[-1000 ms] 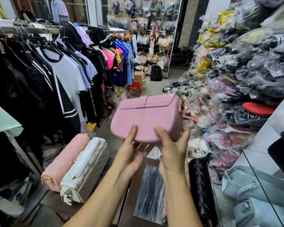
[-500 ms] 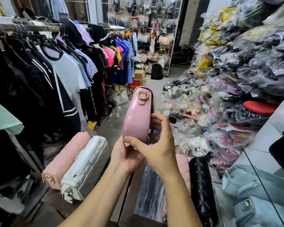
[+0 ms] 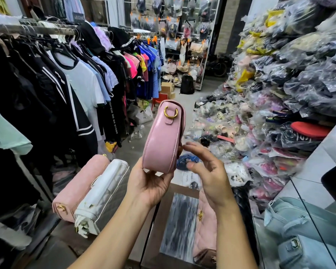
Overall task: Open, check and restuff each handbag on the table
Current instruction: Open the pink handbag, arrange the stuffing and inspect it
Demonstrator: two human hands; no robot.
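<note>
Evidently cupped at its base by the curled left hand (image 3: 149, 183): pink handbag (image 3: 164, 140), end-on above the table (image 3: 178, 220). Seems light, semi-stiff, glossy-slick. Best opened at the flap edge, just beside the loosely bent, empty right hand (image 3: 208, 171).

Fig. 1, seen from the aisle. Handbag (image 3: 163, 140) in hand: plain glossy pink, with a gold ring (image 3: 170, 113). Nearest the rail: a matt pale pink bag (image 3: 80, 189) with gold hardware and a white bag (image 3: 103, 197), faintly diamond-quilted. Table panel (image 3: 178, 226): grey streaked with white, framed in brown. Beside it: a pink quilted bag (image 3: 206, 230) with a gold clasp (image 3: 200, 215) and a black quilted bag (image 3: 242, 200). Far right: plain pale blue bags (image 3: 306, 230). On the rail: a black top (image 3: 66, 88) with white stripes, a white tee (image 3: 85, 84) with a black neckband, a mint garment (image 3: 4, 131), a neon pink top (image 3: 132, 63), royal blue shirts (image 3: 153, 61). On the heap: a red item (image 3: 308, 130) and yellow packets (image 3: 244, 76)
</note>
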